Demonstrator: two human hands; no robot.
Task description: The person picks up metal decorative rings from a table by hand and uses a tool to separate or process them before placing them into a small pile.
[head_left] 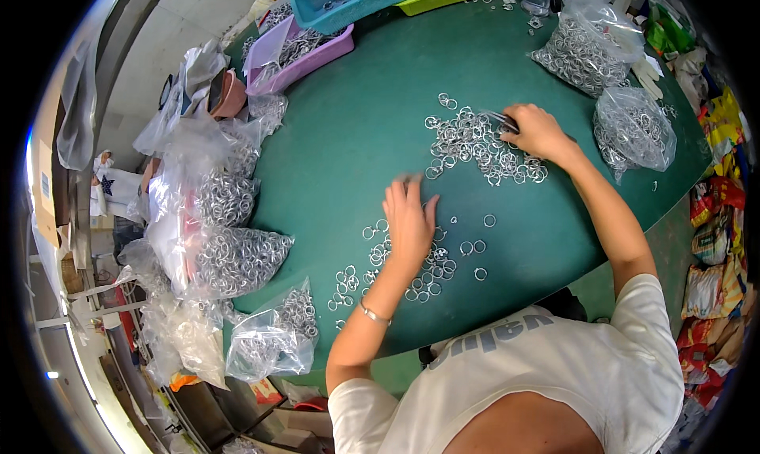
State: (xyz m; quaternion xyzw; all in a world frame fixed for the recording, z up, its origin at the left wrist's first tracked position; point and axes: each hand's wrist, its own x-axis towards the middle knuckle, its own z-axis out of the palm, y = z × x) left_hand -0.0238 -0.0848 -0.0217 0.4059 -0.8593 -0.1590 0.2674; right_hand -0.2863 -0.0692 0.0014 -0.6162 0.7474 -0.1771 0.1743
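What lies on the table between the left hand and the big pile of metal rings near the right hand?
In the head view, only bare green table lies between the left hand and the ring pile; the right hand rests at the pile's edge.

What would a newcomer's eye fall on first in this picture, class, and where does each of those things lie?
First comes the green table, strewn with small metal rings: a loose heap under the right hand, a thinner scatter around the left hand. Next, the clear bags of rings piled along the table's left edge, with two more bags at far right.
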